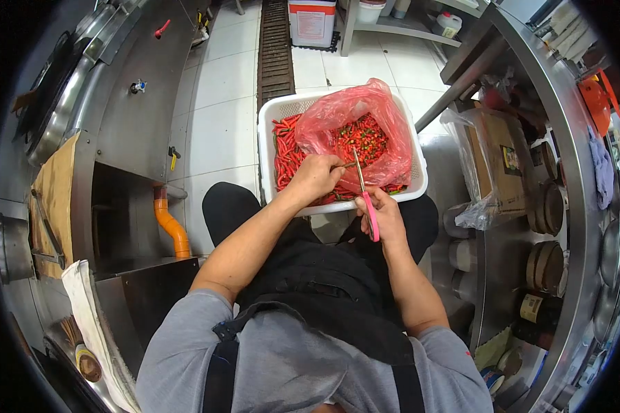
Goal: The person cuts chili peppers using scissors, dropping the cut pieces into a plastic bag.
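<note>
A white plastic basket (267, 127) in front of my knees holds whole red chili peppers (288, 153) on its left side. On its right side rests an open, translucent red plastic bag (397, 131) with cut chili pieces (366, 135) inside. My left hand (317, 179) is closed in a pinch on a dark greenish chili pepper (350, 164), over the bag's opening. Pink-handled scissors (369, 215) are gripped in my right hand (387, 219), near the basket's front rim. Their blades point away from me and reach beside the pepper's tip; I cannot tell whether they touch it.
Steel cabinets (141, 89) with an orange pipe (170, 224) stand at left. A steel shelf unit (579, 275) at right holds a plastic-wrapped cardboard box (492, 155). Beyond the basket are a floor drain grate (275, 48) and a white bucket (312, 24).
</note>
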Demonstrator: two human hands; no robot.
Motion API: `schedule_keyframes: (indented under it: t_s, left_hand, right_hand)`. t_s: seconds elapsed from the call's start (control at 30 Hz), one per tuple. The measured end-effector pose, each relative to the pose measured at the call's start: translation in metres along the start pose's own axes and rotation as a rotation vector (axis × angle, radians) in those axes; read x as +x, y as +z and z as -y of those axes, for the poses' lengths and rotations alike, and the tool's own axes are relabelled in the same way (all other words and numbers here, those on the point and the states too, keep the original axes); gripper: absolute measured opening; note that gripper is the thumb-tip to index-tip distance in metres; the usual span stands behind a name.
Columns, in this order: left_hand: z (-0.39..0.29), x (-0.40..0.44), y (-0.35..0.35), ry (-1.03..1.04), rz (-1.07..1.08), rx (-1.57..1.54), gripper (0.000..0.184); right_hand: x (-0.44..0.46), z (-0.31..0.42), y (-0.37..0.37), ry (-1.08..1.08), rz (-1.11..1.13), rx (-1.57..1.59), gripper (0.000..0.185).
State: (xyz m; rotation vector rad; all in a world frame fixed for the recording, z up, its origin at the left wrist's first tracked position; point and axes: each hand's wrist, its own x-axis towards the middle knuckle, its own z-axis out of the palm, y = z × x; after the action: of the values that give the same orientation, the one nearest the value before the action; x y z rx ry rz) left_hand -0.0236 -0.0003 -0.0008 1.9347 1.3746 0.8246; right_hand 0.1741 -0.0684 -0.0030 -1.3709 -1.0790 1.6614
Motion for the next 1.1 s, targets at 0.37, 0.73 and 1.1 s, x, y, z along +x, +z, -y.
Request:
schedule_keyframes:
  t_s: [0.37, 0.73, 1.1]
  left_hand:
    - [-0.009, 0.005, 0.006, 0.054, 0.082, 0.035, 0.021]
    - [0.013, 0.038, 0.02, -0.004, 0.034, 0.212, 0.027]
    - [0.052, 0.01, -0.054, -0.084, 0.017, 0.29, 0.015]
  right_hand:
    - [0.009, -0.016, -0.003, -0.086, -0.017, -0.016, 0.055]
    - [0.012, -0.004, -0.011, -0.011, -0.117, -0.07, 0.053]
    - [-0.01, -0.032, -0.034, -0.138, -0.144, 0.06, 0.055]
